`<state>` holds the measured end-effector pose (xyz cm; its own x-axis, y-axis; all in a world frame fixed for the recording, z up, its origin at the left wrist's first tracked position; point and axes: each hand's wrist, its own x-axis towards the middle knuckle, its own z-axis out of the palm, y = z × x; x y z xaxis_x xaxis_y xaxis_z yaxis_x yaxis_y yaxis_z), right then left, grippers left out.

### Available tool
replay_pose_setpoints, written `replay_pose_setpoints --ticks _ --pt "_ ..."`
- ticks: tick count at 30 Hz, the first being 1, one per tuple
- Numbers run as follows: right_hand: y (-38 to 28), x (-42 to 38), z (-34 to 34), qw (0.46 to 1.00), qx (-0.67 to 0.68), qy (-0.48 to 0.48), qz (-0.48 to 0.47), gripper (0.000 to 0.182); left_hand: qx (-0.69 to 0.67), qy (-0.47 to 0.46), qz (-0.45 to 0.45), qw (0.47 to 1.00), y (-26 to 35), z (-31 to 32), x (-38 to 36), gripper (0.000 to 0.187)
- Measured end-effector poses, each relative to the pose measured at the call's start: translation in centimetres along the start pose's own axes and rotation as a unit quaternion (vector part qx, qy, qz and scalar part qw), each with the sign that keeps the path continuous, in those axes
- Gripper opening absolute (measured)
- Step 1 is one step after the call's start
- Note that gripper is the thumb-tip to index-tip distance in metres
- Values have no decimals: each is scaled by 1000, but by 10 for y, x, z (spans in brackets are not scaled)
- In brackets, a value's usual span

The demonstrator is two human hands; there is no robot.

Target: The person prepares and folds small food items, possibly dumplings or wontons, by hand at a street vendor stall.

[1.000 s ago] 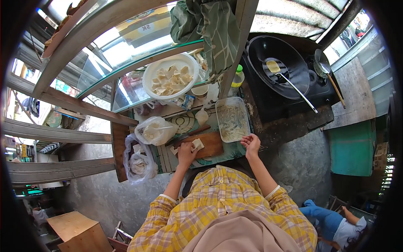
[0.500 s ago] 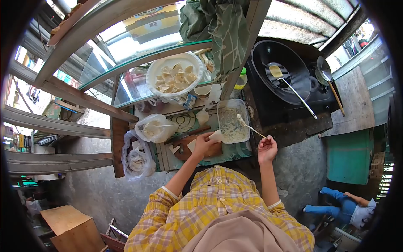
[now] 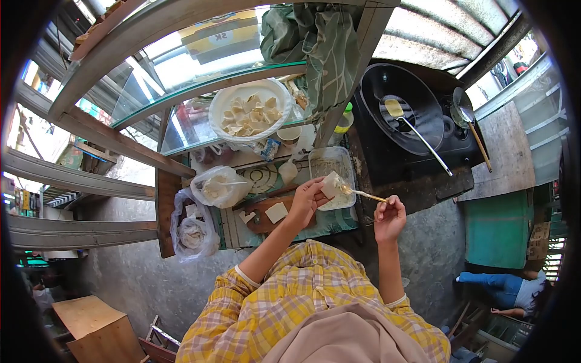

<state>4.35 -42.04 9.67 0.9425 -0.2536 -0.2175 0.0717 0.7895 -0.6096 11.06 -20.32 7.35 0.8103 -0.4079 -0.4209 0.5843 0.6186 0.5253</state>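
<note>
My left hand (image 3: 307, 199) pinches a pale square dough wrapper (image 3: 330, 184) above the near part of a clear plastic tub (image 3: 331, 156). A soft, pale filling coats the inside of the tub. In my right hand (image 3: 389, 218) is the handle of a spoon (image 3: 365, 195), its tip meeting the wrapper with filling on it. Left of the tub lies a wooden board (image 3: 260, 222). On the board are another square wrapper (image 3: 276, 212) and some smaller pale pieces (image 3: 247, 216).
A white basin (image 3: 219, 124) of folded wrappers stands behind. Plastic bags (image 3: 219, 186) sit to the left. At the right, a black wok (image 3: 417, 130) with a spatula rests on a stove (image 3: 387, 166). A person in jeans (image 3: 499, 289) is at the lower right.
My left hand has raised the wrapper up and to the right, over the tub. The spoon's loaded tip has come down to the wrapper, its handle now lying flatter.
</note>
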Motion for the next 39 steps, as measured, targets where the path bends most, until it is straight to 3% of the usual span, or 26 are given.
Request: replay_pose_setpoints --ticks 8,14,23,26,39 --pt "4 1 -2 998 -57 26 -9 22 -30 16 13 999 7 13 -10 32" --pt "-1 -3 13 987 -138 29 -74 23 -30 39 13 999 14 21 -15 31" --pt "-18 -9 23 946 -271 -97 -149 28 -61 44 6 997 20 19 -17 32" --pt "-21 -9 20 944 -270 -148 -119 31 -70 44 8 997 24 18 -19 32" --pt "-7 -13 14 986 -92 -135 -20 34 43 50 109 992 22 28 -26 31"
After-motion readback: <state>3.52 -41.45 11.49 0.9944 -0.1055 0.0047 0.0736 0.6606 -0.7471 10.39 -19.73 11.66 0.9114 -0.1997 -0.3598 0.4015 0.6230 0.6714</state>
